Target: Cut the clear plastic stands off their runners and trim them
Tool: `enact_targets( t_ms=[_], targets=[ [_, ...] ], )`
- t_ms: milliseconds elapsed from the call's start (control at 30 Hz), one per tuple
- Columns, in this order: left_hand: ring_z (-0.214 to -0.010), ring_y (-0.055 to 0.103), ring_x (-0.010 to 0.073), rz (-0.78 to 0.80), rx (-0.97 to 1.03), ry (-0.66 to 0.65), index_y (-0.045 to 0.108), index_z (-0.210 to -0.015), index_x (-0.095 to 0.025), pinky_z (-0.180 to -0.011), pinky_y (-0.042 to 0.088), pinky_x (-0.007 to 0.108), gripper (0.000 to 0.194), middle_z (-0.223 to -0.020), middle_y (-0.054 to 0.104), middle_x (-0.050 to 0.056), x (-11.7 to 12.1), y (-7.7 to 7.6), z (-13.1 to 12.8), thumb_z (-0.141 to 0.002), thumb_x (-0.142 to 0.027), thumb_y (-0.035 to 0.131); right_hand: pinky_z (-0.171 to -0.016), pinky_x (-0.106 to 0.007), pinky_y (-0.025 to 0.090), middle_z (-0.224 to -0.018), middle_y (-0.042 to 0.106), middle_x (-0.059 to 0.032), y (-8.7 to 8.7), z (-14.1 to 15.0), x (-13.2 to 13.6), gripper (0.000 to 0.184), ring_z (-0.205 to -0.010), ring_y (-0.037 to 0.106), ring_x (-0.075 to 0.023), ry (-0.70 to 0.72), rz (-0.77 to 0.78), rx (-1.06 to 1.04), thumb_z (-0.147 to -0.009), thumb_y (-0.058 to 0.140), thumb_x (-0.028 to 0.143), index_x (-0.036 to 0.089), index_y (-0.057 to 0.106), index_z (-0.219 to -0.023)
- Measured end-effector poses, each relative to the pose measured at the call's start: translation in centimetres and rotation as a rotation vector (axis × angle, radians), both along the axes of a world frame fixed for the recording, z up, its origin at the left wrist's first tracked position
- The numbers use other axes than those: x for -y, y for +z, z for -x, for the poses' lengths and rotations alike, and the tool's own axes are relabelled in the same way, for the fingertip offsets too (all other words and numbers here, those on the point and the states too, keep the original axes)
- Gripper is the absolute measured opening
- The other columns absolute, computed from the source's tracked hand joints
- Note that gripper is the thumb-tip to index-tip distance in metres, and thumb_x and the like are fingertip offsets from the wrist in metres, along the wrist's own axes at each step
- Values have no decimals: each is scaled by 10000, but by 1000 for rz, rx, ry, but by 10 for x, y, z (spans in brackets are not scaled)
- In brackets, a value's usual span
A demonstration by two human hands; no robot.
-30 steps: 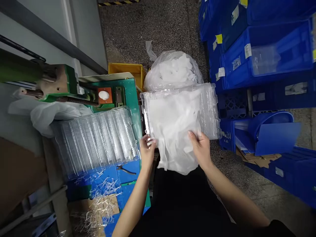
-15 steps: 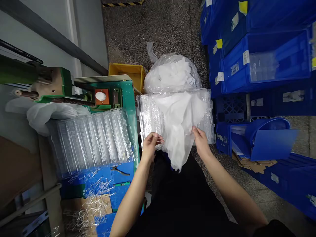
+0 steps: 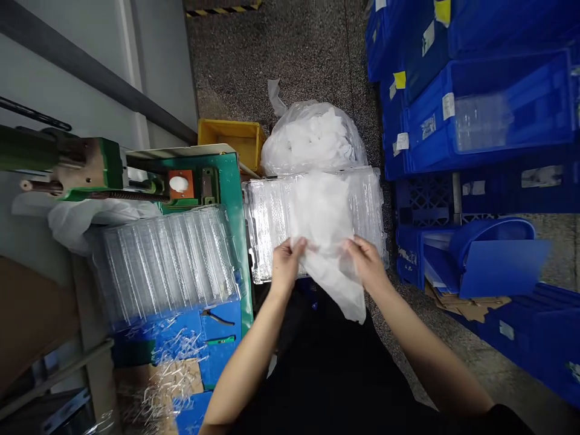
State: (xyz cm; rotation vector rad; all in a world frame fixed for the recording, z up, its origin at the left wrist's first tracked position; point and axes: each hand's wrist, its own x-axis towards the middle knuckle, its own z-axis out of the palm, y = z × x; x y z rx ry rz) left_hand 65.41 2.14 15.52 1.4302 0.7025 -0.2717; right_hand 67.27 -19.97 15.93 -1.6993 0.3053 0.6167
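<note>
A thin white plastic bag (image 3: 322, 211) is stretched between my two hands, its lower part hanging toward my lap. My left hand (image 3: 287, 258) pinches the bag's left edge between thumb and fingers. On the other side my right hand (image 3: 364, 257) grips the right edge, some fingers partly behind the film. Beneath the bag lies a clear ribbed plastic tray (image 3: 268, 223), its middle hidden by the film. Just beyond the tray sits a big clear bag (image 3: 312, 136) full of crumpled white material.
On the green-edged bench at left are more clear ribbed trays (image 3: 167, 263), a green press machine (image 3: 90, 169), pliers (image 3: 218, 316), a green cutter (image 3: 221, 340) and clear plastic scraps (image 3: 174, 362). A yellow bin (image 3: 231, 124) stands beyond. Blue crates (image 3: 426, 145) are stacked at right.
My left hand has moved right and taken hold of the bag's edge. The bag, bunched before, is now spread flatter between both hands, and its hanging end has swung right.
</note>
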Motion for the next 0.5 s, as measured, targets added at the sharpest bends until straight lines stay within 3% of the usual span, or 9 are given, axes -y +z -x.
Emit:
enact_targets(
  t_ms=[200, 333, 500],
  targets=[
    [-700, 659, 192, -230, -86, 195, 717, -888, -155, -665, 511, 294, 552, -786, 725, 59, -92, -40, -6, -720, -658, 868, -906, -436, 664, -1298, 733, -96, -39, -38, 82, 348, -1065, 751, -248, -129, 288, 19, -1090, 725, 417, 175, 706, -1339],
    [-660, 605, 156, -381, -170, 200, 681, -910, -155, -639, 489, 281, 440, -774, 682, 22, -125, -62, -2, -850, -569, 816, -948, -466, 656, -1326, 727, -97, -63, -63, 105, 360, -1115, 745, -271, -117, 470, 71, -1083, 734, 415, 170, 707, -1345],
    [-583, 448, 103, -611, -234, 95, 574, -783, -168, -589, 405, 241, 398, -691, 515, -50, -145, -83, 9, -988, -447, 768, -952, -464, 655, -1324, 730, -98, -80, -88, 118, 344, -1111, 745, -263, -63, 662, 125, -1087, 729, 412, 176, 712, -1336]
  ],
)
